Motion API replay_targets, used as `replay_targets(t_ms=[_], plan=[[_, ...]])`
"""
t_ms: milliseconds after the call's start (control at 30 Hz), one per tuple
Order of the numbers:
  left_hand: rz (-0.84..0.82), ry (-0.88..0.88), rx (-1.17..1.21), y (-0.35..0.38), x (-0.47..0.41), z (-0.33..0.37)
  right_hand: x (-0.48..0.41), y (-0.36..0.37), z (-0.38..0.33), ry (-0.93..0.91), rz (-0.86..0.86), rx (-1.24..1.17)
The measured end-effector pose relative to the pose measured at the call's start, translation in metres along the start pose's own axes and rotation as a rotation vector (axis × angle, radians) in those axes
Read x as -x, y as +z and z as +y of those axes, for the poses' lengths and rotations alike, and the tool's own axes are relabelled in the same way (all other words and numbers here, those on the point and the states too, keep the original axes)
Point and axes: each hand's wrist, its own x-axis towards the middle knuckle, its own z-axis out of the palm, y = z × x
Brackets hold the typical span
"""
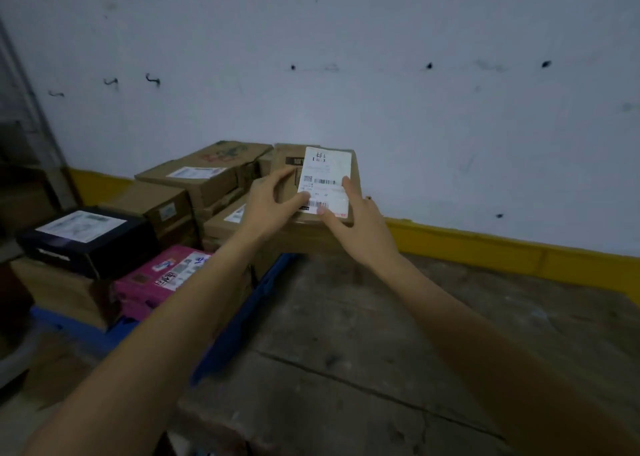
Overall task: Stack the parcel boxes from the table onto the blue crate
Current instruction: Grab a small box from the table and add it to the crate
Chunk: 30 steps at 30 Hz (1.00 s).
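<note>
Both hands on one brown cardboard parcel box with a white shipping label [313, 182], top of the stack at the far right end, against the white wall [346, 57]. Left hand [273, 201] on the box's left side: fingers spread over the top face, thumb tip on the label's lower left corner. Right hand [360, 220] on the near right edge: fingers half open, laid over the label's right edge and lower corner, palm below the box edge. Box gripped between the two hands, label face up and tilted toward the camera. Cannot tell whether fully resting on the cardboard boxes beneath or slightly lifted.

Blue plastic crate [242, 313] below, only rim showing, loaded with parcels: plain brown cardboard boxes [194, 175] to the left of the held box, black box with white label [86, 237] further left, pink printed box [162, 275] at the near edge, under the left forearm. Worn grey wooden table [381, 351] under the right forearm, beside the crate's right edge. Yellow strip [485, 244] along the wall base.
</note>
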Motion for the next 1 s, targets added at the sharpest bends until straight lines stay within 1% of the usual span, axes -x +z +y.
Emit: replay_targets(t_ms=[100, 200, 300, 500, 567, 700, 767, 833, 900, 1000], plan=[[0.006, -0.027, -0.029, -0.026, -0.032, -0.02, -0.031, 0.022, -0.019, -0.04, -0.017, -0.025], [0.023, -0.013, -0.013, -0.048, -0.061, -0.036, -0.062, 0.046, -0.034, -0.059, -0.009, -0.065], [0.032, 0.012, 0.013, -0.062, -0.088, -0.058, -0.088, 0.072, -0.043, -0.033, -0.017, -0.087], [-0.019, -0.006, -0.004, -0.083, -0.137, -0.109, -0.123, 0.123, -0.056, 0.05, 0.001, -0.08], [-0.076, -0.023, -0.013, -0.091, -0.151, -0.125, -0.132, 0.137, -0.062, 0.072, 0.006, -0.054], [-0.27, -0.069, -0.06, -0.096, -0.167, -0.151, -0.142, 0.161, -0.065, 0.156, 0.007, 0.008], [-0.331, -0.065, -0.044, -0.094, -0.172, -0.16, -0.144, 0.173, -0.063, 0.202, 0.038, 0.009], [-0.355, -0.048, -0.033, -0.093, -0.177, -0.166, -0.146, 0.18, -0.063, 0.245, 0.091, 0.005], [-0.378, -0.068, -0.032, -0.093, -0.184, -0.174, -0.15, 0.184, -0.063, 0.277, 0.126, -0.014], [-0.392, -0.068, 0.004, -0.089, -0.191, -0.179, -0.156, 0.188, -0.06, 0.279, 0.161, -0.019]])
